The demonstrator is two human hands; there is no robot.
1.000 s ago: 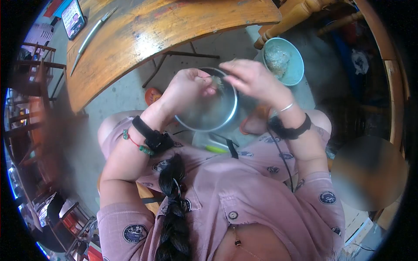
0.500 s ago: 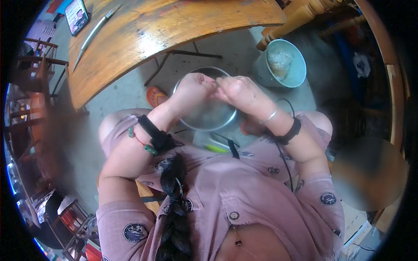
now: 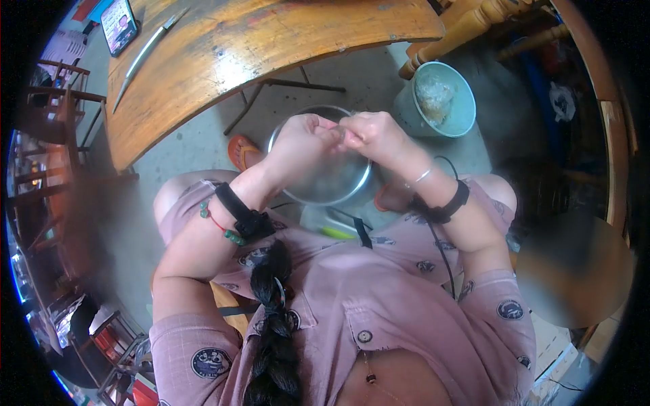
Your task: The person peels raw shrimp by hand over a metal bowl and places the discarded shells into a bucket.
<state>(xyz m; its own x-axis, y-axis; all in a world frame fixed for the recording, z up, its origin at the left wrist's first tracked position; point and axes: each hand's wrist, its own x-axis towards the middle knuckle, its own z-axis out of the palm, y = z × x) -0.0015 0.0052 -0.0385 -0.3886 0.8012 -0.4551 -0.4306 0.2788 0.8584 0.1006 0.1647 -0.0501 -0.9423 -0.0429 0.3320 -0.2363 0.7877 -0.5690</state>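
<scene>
My left hand (image 3: 308, 139) and my right hand (image 3: 372, 133) meet above a metal basin (image 3: 277, 132) on the floor. Both are closed, fingertips touching around a small greyish piece (image 3: 339, 132), too small and blurred to name. My left fingers pinch it from one side; my right fingers are curled against it from the other. Inside the basin the contents are hazy and partly covered by my hands.
A wooden table (image 3: 284, 34) ahead holds a phone (image 3: 119, 27) and a slim knife (image 3: 145, 61). A pale blue bucket (image 3: 467, 122) with a plastic bag (image 3: 433, 95) stands at right. A round stool (image 3: 575, 271) is beside me. An orange sandal (image 3: 240, 150) shows behind the basin.
My right hand has shifted slightly up and its wrist has turned a little. More of the small greyish piece shows between my fingertips. My left hand stays nearly in place.
</scene>
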